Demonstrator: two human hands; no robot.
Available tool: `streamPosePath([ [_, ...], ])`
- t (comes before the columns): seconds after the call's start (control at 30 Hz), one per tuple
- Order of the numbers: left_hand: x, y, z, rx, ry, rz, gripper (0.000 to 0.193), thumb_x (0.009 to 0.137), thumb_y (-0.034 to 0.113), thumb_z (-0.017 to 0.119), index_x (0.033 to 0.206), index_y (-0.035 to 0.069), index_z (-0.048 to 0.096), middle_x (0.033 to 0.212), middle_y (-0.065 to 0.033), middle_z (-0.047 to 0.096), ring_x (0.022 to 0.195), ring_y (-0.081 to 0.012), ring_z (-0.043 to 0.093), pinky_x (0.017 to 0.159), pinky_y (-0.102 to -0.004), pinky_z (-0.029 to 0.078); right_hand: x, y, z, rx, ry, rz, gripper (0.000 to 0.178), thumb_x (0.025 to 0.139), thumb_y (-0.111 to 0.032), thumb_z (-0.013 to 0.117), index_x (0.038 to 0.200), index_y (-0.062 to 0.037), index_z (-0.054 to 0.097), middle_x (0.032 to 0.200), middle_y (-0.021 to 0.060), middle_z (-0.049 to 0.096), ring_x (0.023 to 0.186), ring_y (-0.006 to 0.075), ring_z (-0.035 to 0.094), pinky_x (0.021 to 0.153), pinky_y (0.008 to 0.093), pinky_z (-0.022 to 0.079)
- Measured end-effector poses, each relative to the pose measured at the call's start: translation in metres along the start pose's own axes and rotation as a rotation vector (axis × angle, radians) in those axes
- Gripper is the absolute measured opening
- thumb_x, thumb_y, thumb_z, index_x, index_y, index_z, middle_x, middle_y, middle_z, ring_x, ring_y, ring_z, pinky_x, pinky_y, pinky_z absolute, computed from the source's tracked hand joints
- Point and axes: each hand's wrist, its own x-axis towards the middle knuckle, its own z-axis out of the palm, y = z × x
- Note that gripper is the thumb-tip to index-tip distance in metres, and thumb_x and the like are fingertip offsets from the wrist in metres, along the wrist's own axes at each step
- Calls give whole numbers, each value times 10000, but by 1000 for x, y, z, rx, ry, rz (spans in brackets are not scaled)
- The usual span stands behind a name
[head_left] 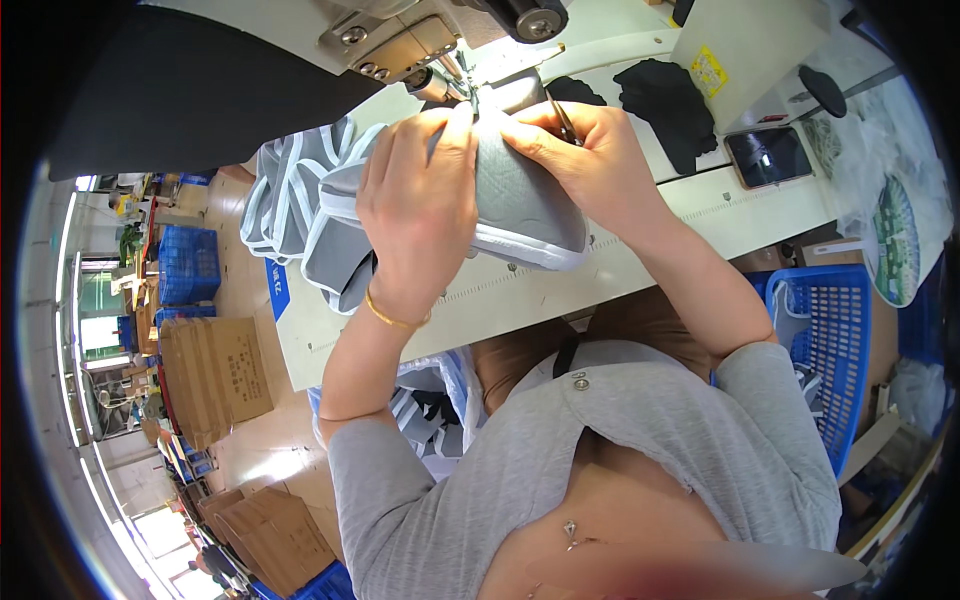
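Observation:
Beneath the sewing machine lies a grey fabric piece with a white bound edge, its far end at the needle area. My left hand presses its fingertips on the fabric's left side, close to the presser foot. On the other side, my right hand pinches the fabric between thumb and fingers. A dark, pointed tool, perhaps thread snips, is tucked in that same hand; its handle is hidden. Left of my left hand, several similar grey pieces with white edging are heaped on the table.
Black fabric pieces and a phone lie right on the white table. A blue basket stands at lower right. A bag of fabric pieces sits below the table edge. Cardboard boxes and blue crates are left.

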Motion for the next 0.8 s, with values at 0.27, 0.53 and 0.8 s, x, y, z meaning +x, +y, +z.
streamPosePath([
  [0.27,18,-20,8,150,69,348,207,728,-12,728,926,48,712,840,-36,623,743,-208,602,652,-321,487,-2,-1,-4,-34,-26,21,208,906,-181,672,874,21,709,667,21,649,624,42,497,573,255,434],
  [0.53,1,0,20,184,142,135,171,745,-30,711,903,33,699,819,-43,619,743,-222,612,654,-336,488,-3,2,-7,39,-45,39,226,917,-189,673,846,24,699,678,-6,628,636,39,480,570,242,422],
  [0.8,-9,15,11,171,10,48,272,753,-27,654,1023,-26,683,996,-99,607,923,-274,586,814,-390,465,2,2,-5,88,-20,31,208,909,-158,666,820,30,680,672,-9,613,651,36,477,582,249,426],
])
